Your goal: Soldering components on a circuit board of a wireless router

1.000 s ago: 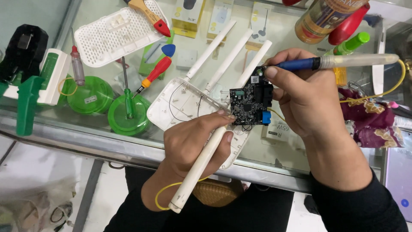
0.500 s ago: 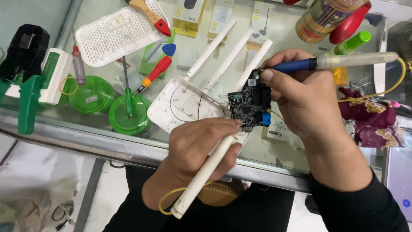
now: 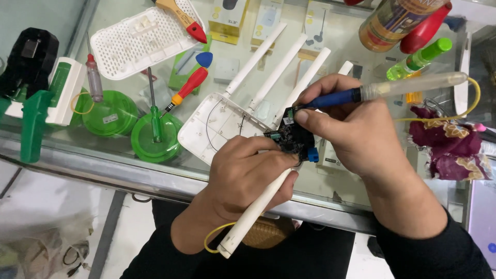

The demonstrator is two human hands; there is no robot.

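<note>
Hands have barely shifted over the last second. The left hand [image 3: 248, 173] still pinches the black board [image 3: 292, 137] between its fingers, with a white antenna [image 3: 253, 214] running under its palm. The right hand [image 3: 346, 137] stays closed on the blue iron [image 3: 361, 93], its tip now down on the board's upper edge. Just beyond the grip lies the open white shell [image 3: 217, 126], so the work stays at that same spot.
</note>
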